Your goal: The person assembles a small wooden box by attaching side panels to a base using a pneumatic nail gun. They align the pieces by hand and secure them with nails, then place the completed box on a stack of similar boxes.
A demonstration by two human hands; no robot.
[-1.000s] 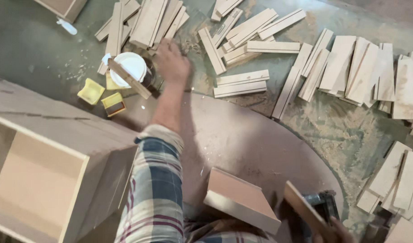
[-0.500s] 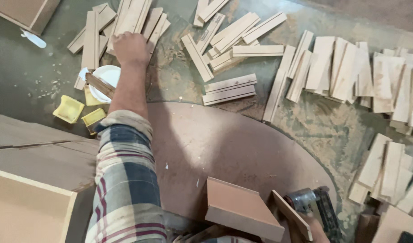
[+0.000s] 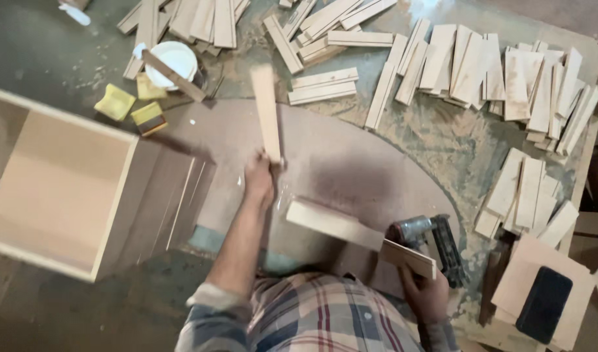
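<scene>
Centrally, one wooden slat (image 3: 266, 112) is gripped upright-tilted by the left hand (image 3: 258, 179) above the round board (image 3: 351, 163), one nail gun (image 3: 433, 244) is clasped by the right hand (image 3: 424, 294) beside one wooden panel (image 3: 358, 236), one open box (image 3: 58, 182) sits left.

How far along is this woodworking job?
One open square wooden box already stands assembled at the left. In hand: the left hand holds a short wooden slat, the right hand a dark nail gun beside a half-built panel piece. Many loose slats lie unused.

Pale wood slat (image 3: 266, 111), held upright
</scene>
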